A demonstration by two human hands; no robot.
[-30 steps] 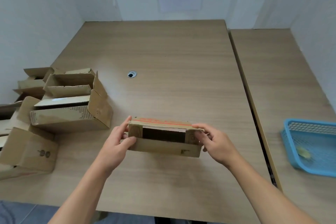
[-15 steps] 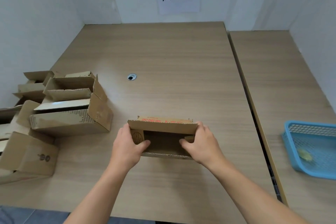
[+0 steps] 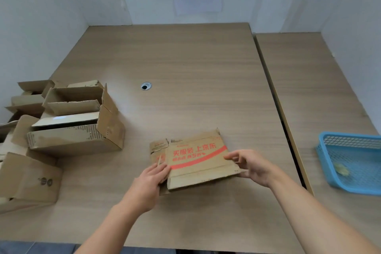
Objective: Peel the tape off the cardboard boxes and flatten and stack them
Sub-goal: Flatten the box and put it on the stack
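Note:
A small cardboard box [image 3: 195, 161] with red print lies almost flat on the wooden table [image 3: 185, 68], near its front edge. My left hand [image 3: 151, 179] holds the box's left edge, fingers curled round it. My right hand [image 3: 250, 166] pinches the right edge, thumb on top and fingers underneath. A small flap sticks out at the box's far left corner. I see no tape on the face that shows.
Several open cardboard boxes [image 3: 70, 121] are piled at the table's left edge. A blue plastic basket [image 3: 354, 161] with a small scrap inside sits on the adjoining table at the right. A cable hole [image 3: 146, 86] is in the tabletop. White walls enclose the back.
The box stood open between my hands before. It now lies collapsed with its red printed face up, and my hands have shifted to its left and right edges.

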